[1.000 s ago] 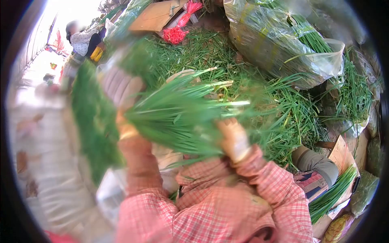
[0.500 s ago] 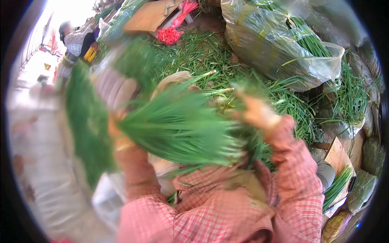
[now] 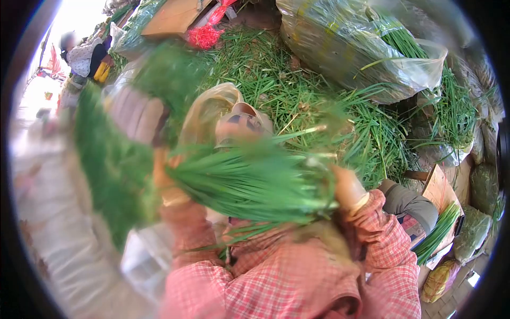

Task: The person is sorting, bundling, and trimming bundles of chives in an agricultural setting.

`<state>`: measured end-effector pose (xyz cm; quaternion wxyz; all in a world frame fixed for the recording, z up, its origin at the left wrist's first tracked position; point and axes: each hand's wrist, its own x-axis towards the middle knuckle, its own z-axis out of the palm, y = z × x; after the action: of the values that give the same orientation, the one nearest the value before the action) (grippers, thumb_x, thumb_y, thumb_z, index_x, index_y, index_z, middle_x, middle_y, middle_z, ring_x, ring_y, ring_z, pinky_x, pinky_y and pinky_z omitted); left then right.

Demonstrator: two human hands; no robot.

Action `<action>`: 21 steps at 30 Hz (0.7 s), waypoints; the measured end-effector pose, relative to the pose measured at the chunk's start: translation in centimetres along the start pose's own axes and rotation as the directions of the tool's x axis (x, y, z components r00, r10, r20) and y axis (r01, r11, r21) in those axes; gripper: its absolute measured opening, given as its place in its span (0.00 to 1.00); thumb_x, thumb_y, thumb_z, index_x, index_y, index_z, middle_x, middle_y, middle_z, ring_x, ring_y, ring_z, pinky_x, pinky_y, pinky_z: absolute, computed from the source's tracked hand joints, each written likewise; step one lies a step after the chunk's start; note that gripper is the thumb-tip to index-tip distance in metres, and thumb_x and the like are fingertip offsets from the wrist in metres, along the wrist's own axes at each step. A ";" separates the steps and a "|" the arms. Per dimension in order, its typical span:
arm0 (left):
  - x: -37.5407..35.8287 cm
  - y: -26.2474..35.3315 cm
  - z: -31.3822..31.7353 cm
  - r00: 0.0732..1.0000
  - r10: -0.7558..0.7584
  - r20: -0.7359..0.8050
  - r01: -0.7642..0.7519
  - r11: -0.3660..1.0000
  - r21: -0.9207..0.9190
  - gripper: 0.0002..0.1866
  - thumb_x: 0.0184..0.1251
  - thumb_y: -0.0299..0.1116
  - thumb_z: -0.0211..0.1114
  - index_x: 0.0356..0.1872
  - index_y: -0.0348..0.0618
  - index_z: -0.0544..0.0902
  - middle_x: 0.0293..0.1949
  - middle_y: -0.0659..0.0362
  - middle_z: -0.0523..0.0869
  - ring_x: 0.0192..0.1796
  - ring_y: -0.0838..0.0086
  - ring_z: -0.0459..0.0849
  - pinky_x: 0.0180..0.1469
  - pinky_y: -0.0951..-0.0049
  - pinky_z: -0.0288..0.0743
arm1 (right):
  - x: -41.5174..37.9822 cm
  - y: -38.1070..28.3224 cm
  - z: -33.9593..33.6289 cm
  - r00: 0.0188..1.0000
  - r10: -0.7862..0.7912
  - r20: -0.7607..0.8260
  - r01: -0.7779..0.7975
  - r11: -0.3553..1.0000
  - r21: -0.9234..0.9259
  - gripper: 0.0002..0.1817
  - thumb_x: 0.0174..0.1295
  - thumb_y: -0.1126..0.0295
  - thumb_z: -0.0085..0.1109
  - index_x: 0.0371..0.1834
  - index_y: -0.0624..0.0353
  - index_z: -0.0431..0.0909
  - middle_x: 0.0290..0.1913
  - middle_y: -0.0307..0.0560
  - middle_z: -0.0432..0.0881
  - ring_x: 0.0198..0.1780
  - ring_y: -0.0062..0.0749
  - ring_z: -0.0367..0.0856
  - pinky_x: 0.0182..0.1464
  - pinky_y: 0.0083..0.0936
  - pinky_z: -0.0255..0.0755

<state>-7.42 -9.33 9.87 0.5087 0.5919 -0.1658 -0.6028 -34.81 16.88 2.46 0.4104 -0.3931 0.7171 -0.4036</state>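
Observation:
A fanned bunch of long green stalks [image 3: 249, 183] stretches between my two hands, in front of my checked shirt. My left hand [image 3: 172, 178] is closed round its narrow end on the left, partly blurred. My right hand [image 3: 348, 187] is at the wide, pale-ended side on the right; its fingers are partly hidden behind the stalks, and I cannot make out whether they grip them. Just beyond the bunch is a roll of tape [image 3: 241, 125], next to a yellowish clear plastic bag [image 3: 204, 109].
Loose green leaves [image 3: 265, 66] cover the ground ahead. A large plastic bag of stalks [image 3: 340, 50] lies at the upper right. Pink ties [image 3: 206, 36] lie by cardboard [image 3: 172, 17]. Another person [image 3: 82, 58] sits at the upper left. More stalks [image 3: 438, 231] rest on cardboard at right.
My right hand has come down to the pale end of the bunch. The roll and bag beyond the bunch show more. The whole view has shifted slightly.

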 end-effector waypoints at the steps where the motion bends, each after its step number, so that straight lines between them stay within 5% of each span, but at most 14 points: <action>1: 2.0 -0.1 -1.7 0.960 -0.016 0.279 0.020 1.000 -0.012 0.19 0.67 0.48 0.50 0.18 0.52 0.68 0.18 0.68 0.68 0.22 0.76 0.66 0.27 0.70 0.61 | -1.2 1.8 -1.3 0.999 0.045 -0.030 -0.043 0.997 0.060 0.13 0.55 0.67 0.58 0.42 0.61 0.76 0.32 0.54 0.80 0.32 0.43 0.80 0.34 0.32 0.72; 3: 6.3 -0.5 -6.1 0.668 -0.025 0.744 0.067 0.997 -0.027 0.20 0.65 0.50 0.51 0.15 0.53 0.68 0.15 0.68 0.68 0.20 0.75 0.66 0.25 0.72 0.61 | -2.2 1.7 -3.0 0.980 0.192 -0.050 -0.170 0.943 0.286 0.13 0.55 0.68 0.57 0.42 0.63 0.75 0.32 0.49 0.80 0.31 0.35 0.79 0.32 0.29 0.72; 5: 6.2 -0.4 -4.9 0.826 -0.103 0.554 0.139 0.990 -0.024 0.21 0.66 0.50 0.51 0.14 0.55 0.67 0.13 0.68 0.66 0.18 0.74 0.64 0.23 0.71 0.60 | -3.1 -1.9 -4.7 0.923 0.385 -0.003 -0.304 0.735 0.606 0.14 0.55 0.69 0.56 0.42 0.64 0.75 0.32 0.43 0.79 0.29 0.28 0.78 0.31 0.27 0.73; 6: 6.3 -0.5 -4.4 0.883 -0.142 0.446 0.174 0.984 -0.032 0.22 0.66 0.49 0.50 0.13 0.55 0.66 0.12 0.68 0.65 0.17 0.74 0.63 0.23 0.70 0.60 | -3.1 -0.9 -5.8 0.945 0.296 -0.139 -0.212 0.877 0.431 0.13 0.56 0.68 0.56 0.42 0.64 0.73 0.29 0.41 0.77 0.25 0.27 0.75 0.29 0.21 0.72; 8: 8.4 -1.2 -5.9 0.869 -0.128 0.477 0.159 0.987 -0.025 0.21 0.66 0.49 0.50 0.14 0.54 0.68 0.13 0.68 0.66 0.19 0.74 0.64 0.25 0.70 0.61 | -3.2 -2.0 -7.9 0.985 0.136 -0.105 -0.008 0.648 0.762 0.13 0.58 0.58 0.58 0.39 0.52 0.71 0.26 0.31 0.70 0.23 0.18 0.67 0.21 0.14 0.61; 10: 10.3 -1.6 -7.6 0.902 -0.087 0.424 0.116 0.992 -0.043 0.20 0.66 0.49 0.50 0.15 0.53 0.70 0.14 0.68 0.67 0.21 0.74 0.66 0.27 0.69 0.62 | -3.9 -4.0 -10.3 0.931 0.202 -0.302 0.139 0.570 0.810 0.11 0.59 0.59 0.58 0.33 0.50 0.68 0.24 0.30 0.68 0.22 0.15 0.65 0.22 0.15 0.60; 12: 11.7 -1.1 -8.9 0.823 -0.153 0.547 0.244 0.965 -0.098 0.19 0.67 0.48 0.50 0.17 0.52 0.71 0.16 0.67 0.68 0.23 0.74 0.66 0.28 0.68 0.63 | -5.2 -2.2 -14.6 0.934 0.079 -0.347 0.274 0.464 0.843 0.10 0.60 0.59 0.57 0.31 0.49 0.67 0.24 0.29 0.67 0.23 0.13 0.65 0.24 0.14 0.61; 13: 12.0 -0.9 -9.3 0.775 -0.179 0.606 0.310 0.943 -0.118 0.19 0.67 0.48 0.50 0.18 0.52 0.72 0.16 0.67 0.68 0.23 0.74 0.67 0.29 0.68 0.63 | -5.9 0.8 -16.5 0.873 0.177 -0.455 0.331 0.470 0.819 0.10 0.60 0.60 0.57 0.36 0.50 0.68 0.26 0.31 0.69 0.24 0.15 0.66 0.26 0.15 0.63; 15: 8.8 -0.4 -6.1 0.923 -0.160 0.349 0.200 0.977 -0.080 0.19 0.67 0.48 0.49 0.19 0.52 0.72 0.17 0.67 0.69 0.23 0.74 0.67 0.29 0.68 0.63 | -5.2 1.5 -17.6 0.867 0.328 -0.375 -0.086 0.840 0.535 0.18 0.56 0.59 0.60 0.46 0.54 0.71 0.32 0.40 0.75 0.31 0.26 0.75 0.34 0.23 0.70; 16: 7.6 -0.2 -5.0 0.967 -0.136 0.214 0.150 0.987 -0.049 0.19 0.68 0.48 0.48 0.19 0.51 0.72 0.17 0.67 0.69 0.24 0.74 0.67 0.29 0.68 0.63 | -4.3 1.6 -17.4 0.910 0.230 -0.345 -0.134 0.951 0.280 0.21 0.54 0.56 0.61 0.47 0.56 0.71 0.36 0.44 0.75 0.36 0.30 0.75 0.38 0.25 0.69; 18: 13.8 -1.5 -8.8 0.922 0.082 0.379 -0.175 0.961 0.216 0.20 0.68 0.49 0.48 0.19 0.51 0.71 0.17 0.66 0.68 0.24 0.72 0.67 0.30 0.70 0.64 | -1.2 1.3 -15.2 0.973 0.078 -0.218 -0.139 0.951 -0.277 0.28 0.50 0.51 0.62 0.49 0.59 0.72 0.42 0.51 0.76 0.44 0.38 0.75 0.45 0.30 0.69; 20: 13.0 -1.0 -8.2 0.929 0.014 0.369 -0.043 0.997 0.071 0.19 0.68 0.49 0.48 0.19 0.51 0.71 0.17 0.65 0.68 0.24 0.72 0.68 0.30 0.70 0.64 | 3.2 -0.9 -11.6 1.000 0.024 -0.008 -0.022 0.668 -0.744 0.35 0.47 0.45 0.63 0.51 0.63 0.73 0.49 0.58 0.76 0.52 0.46 0.75 0.53 0.34 0.68; 21: 11.4 -0.6 -7.3 0.935 -0.025 0.353 0.015 0.999 0.030 0.19 0.68 0.49 0.48 0.20 0.51 0.71 0.17 0.65 0.68 0.24 0.72 0.68 0.30 0.70 0.65 | 5.3 -3.2 -9.0 0.982 0.111 0.152 -0.005 0.823 -0.567 0.36 0.49 0.43 0.59 0.52 0.65 0.72 0.53 0.59 0.74 0.54 0.46 0.73 0.56 0.33 0.66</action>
<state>1.25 -15.36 1.45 0.4566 0.4824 -0.2563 -0.7022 -44.09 13.23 6.95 0.3502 -0.5092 0.7763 -0.1242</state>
